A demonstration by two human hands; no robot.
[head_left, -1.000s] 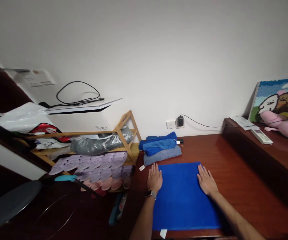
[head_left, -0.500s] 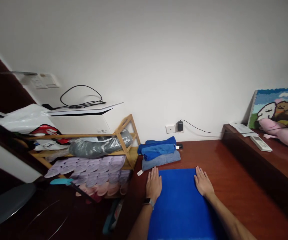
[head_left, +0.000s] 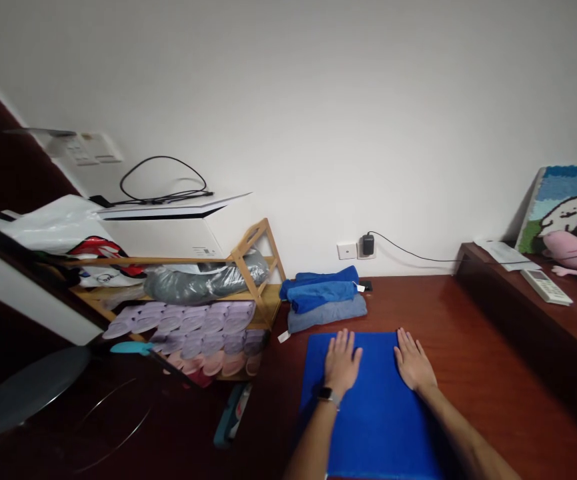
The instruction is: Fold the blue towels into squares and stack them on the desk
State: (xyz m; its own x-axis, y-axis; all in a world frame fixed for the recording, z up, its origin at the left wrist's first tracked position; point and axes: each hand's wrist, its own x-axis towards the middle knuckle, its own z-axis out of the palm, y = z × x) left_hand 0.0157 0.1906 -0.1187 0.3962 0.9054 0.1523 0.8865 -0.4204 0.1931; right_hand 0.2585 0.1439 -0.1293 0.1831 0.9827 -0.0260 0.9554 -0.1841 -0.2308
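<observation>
A bright blue towel (head_left: 375, 413) lies spread flat on the reddish-brown wooden table (head_left: 408, 303). My left hand (head_left: 342, 363), with a watch (head_left: 328, 395) on its wrist, rests palm down on the towel near its far left part, fingers stretched forward. At the far right corner, my right hand (head_left: 415, 360) lies flat along the towel's right edge, fingers straight. Just beyond the towel are rolled or folded towels: blue ones (head_left: 321, 293) on top and a grey-blue one (head_left: 328, 313) in front, with white tags showing.
A wooden rack (head_left: 263, 280) with lilac slippers (head_left: 181, 318), a white box (head_left: 168, 237) and a plastic-wrapped grey bundle (head_left: 205, 280) stands left. On the raised ledge at right are a remote control (head_left: 545, 287) and a pink plush toy (head_left: 575, 257). A black charger (head_left: 368, 244) is plugged into the wall.
My left hand has moved right from the towel's left edge onto its surface. My right hand stays at the right edge. The view has shifted slightly.
</observation>
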